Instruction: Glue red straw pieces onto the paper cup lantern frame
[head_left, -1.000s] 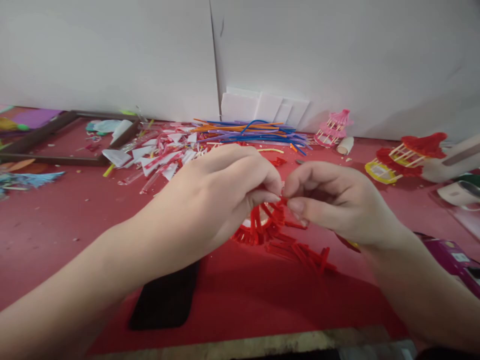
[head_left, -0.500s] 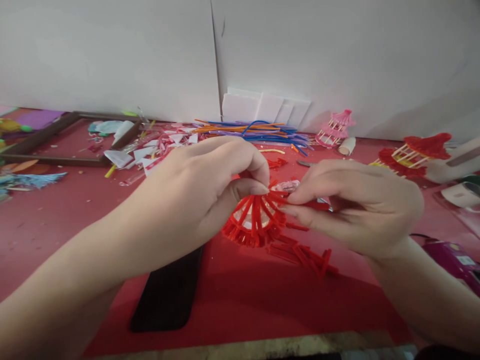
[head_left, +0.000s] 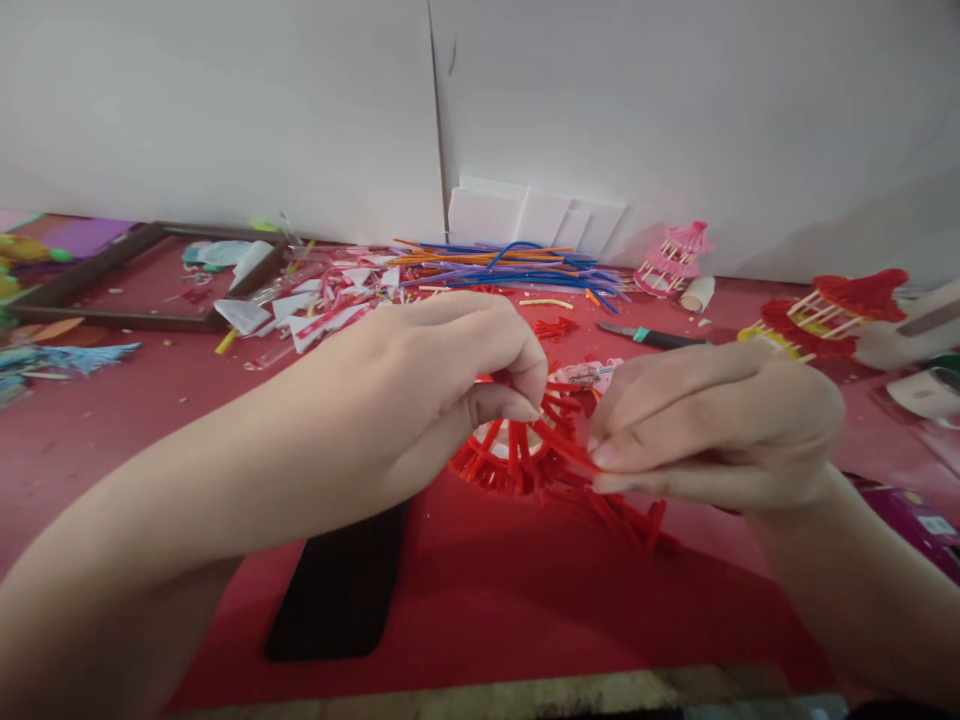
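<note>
Red tabletop (head_left: pixel 480 610), pinched hands (head_left: pixel 712 430) on strip (head_left: pixel 564 446)

You can pass along the near desk (head_left: pixel 510 610), right of the black phone (head_left: pixel 337 590); loose red chenille strips (head_left: pixel 651 530) obstruct beyond.

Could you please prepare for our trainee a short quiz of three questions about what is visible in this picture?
1. True or false: the flat black rectangular object lies nearer to the viewer than the small pink tiered model.

2. Choose one. The fingertips of the right hand hold:
a) a white mug
b) a thin red fuzzy strip
c) a blue rod

3. Fill in: the dark brown rectangular frame lies on the ____ side of the picture.

Key: 1 true; 2 b; 3 left.
</note>
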